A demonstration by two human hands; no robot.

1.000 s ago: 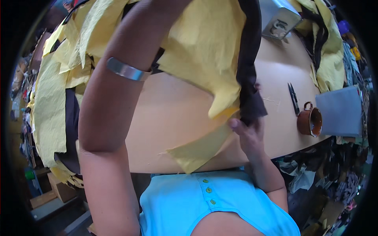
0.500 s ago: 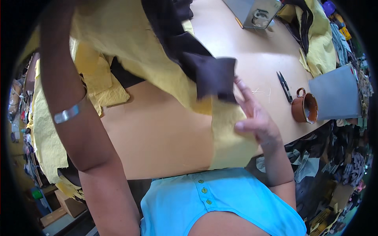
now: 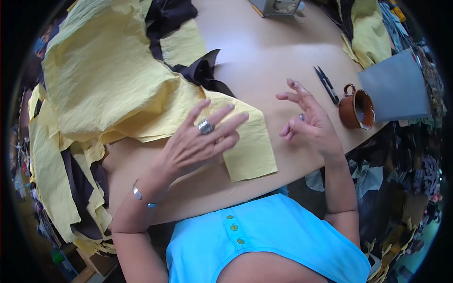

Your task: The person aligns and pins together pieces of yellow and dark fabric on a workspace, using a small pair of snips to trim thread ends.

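A large crinkled yellow piece of cloth [image 3: 108,80] covers the left of the table, its end laid out flat as a strip with a square-cut edge. Dark brown fabric [image 3: 200,70] lies along its far side in loose folds. Over the yellow strip is my left hand [image 3: 200,137], fingers spread, wearing a wide ring, with nothing held. To the right of the strip, my right hand [image 3: 309,120] hovers above the bare tabletop. Its fingers are apart and partly bent, and I see nothing in them.
On the right of the table [image 3: 269,52] lie black thread snips [image 3: 326,85], beside a brown mug [image 3: 356,111] and a flat grey sheet [image 3: 395,87]. A grey device [image 3: 278,7] stands at the far edge. More yellow cloth [image 3: 370,35] is piled far right; scraps hang at the left edge.
The raised yellow and dark brown cloth has come down onto the table. My left hand has come back from the far left, now empty; my right hand has left the cloth.
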